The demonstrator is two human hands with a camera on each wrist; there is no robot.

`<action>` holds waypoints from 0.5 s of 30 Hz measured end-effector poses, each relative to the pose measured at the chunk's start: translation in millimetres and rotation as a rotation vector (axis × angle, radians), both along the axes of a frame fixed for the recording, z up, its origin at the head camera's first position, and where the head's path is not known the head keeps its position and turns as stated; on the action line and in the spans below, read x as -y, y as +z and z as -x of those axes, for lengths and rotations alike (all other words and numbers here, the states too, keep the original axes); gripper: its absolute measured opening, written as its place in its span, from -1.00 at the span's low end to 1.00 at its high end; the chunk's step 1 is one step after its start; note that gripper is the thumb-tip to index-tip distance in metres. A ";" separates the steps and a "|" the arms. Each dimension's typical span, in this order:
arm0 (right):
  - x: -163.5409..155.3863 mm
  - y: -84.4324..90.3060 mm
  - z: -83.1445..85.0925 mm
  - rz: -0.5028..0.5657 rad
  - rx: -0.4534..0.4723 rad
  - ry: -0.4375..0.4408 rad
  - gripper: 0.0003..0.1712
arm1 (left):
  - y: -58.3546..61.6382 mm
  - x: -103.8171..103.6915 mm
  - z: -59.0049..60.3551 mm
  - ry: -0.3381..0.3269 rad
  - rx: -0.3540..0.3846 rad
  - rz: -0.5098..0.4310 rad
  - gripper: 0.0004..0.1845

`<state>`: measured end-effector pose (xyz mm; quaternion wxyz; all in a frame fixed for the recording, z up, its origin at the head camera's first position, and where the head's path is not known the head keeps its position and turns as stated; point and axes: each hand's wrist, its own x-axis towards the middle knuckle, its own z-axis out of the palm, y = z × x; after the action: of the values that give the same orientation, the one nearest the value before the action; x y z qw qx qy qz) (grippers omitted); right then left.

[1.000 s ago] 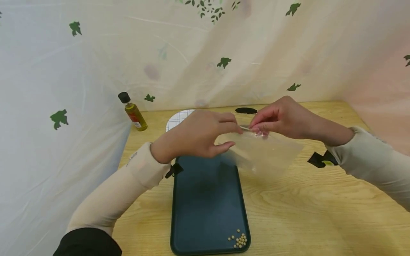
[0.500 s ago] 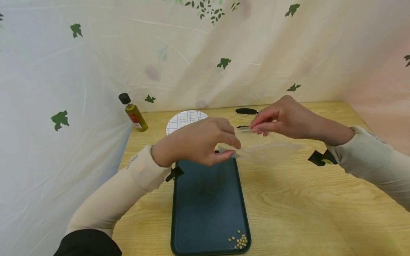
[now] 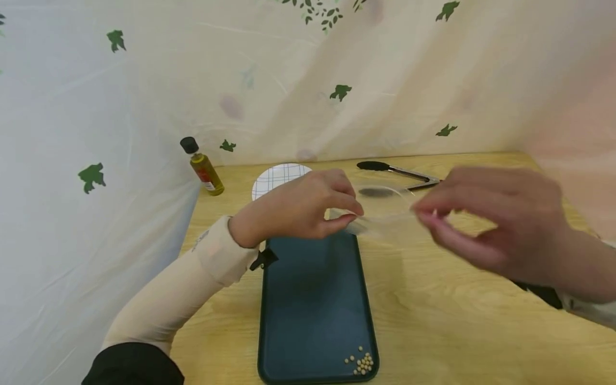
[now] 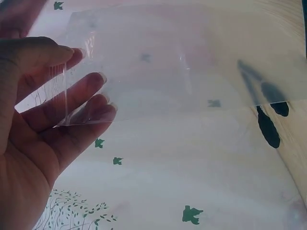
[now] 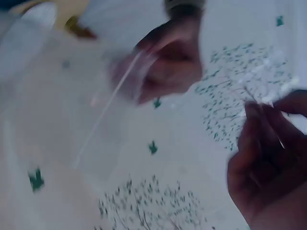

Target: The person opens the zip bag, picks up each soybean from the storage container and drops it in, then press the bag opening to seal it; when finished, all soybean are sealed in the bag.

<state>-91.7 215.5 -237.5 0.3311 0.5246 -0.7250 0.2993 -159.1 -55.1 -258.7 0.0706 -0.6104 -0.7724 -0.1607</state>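
Left hand [image 3: 300,206] still pinching the clear plastic bag [image 3: 380,214] above the far end of the dark tray [image 3: 313,299], right hand [image 3: 500,224] pulling away to the right and nearer, blurred, fingers curled, grip on the bag unclear, tongs [image 3: 399,172] now uncovered at the far side, beans [image 3: 361,362] sitting unmoved in the tray's near right corner.

beige sleeves [image 3: 192,278], black cuff, wrist straps

- A tray [image 3: 313,299] lies lengthwise at the table's [image 3: 457,321] near middle, beans [image 3: 362,363] in its near right corner.
- Behind the tray, a plate [image 3: 276,178]; a bottle [image 3: 203,167] stands left of it.
- Tongs [image 3: 399,172] lie right of the plate, near the back edge.
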 end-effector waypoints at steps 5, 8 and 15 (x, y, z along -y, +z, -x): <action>25.5 -42.1 -38.3 -0.462 0.262 0.178 -0.89 | 1.2 0.0 -0.2 0.041 0.012 0.041 -0.84; 41.0 -92.2 -40.5 -0.645 0.312 0.110 -0.94 | 1.3 -0.6 -0.4 0.061 0.025 0.047 -0.84; 43.4 -165.6 -27.9 -0.961 0.482 0.134 -0.85 | 4.8 -4.5 -2.3 0.036 0.010 0.045 -0.83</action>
<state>-63.8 172.0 -403.0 -0.1415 0.5785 -0.8005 0.0665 -156.8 -50.7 -254.0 0.0557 -0.5970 -0.7871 -0.1449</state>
